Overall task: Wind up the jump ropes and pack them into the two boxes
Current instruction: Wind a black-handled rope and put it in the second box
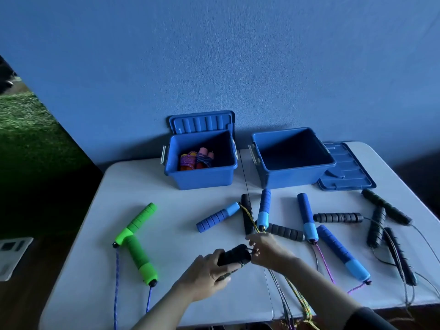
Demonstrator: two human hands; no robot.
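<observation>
Packed: left box (202, 177), lid propped open behind it, holding wound bundles with pink and orange handles (196, 159), probably two ropes, count unclear in the dim interior.

Empty so far: right box (292, 175), open, its lid (350, 170) lying flat on the bench (154, 182) just beside it.

In hand: black foam handles (234, 254), gripped by the left hand (209, 275) with fingers curled round them, near the front edge of the bench. Right hand (266, 251) pinching at the cord end of those handles, cord trailing down off the front edge; winding apparently only begun.

Outstanding, loose on the bench, none wound:
- green handles (138, 241), crossed, left of centre, blue cord hanging over the edge.
- blue handles (217, 216), four counted, spread across the middle in front of the boxes, yellow and purple cords attached.
- further black handles (338, 217), centre and right, grey cords running off the edge.

Assessment: early stage; most ropes left to wind and pack, second box untouched, both lids off.
</observation>
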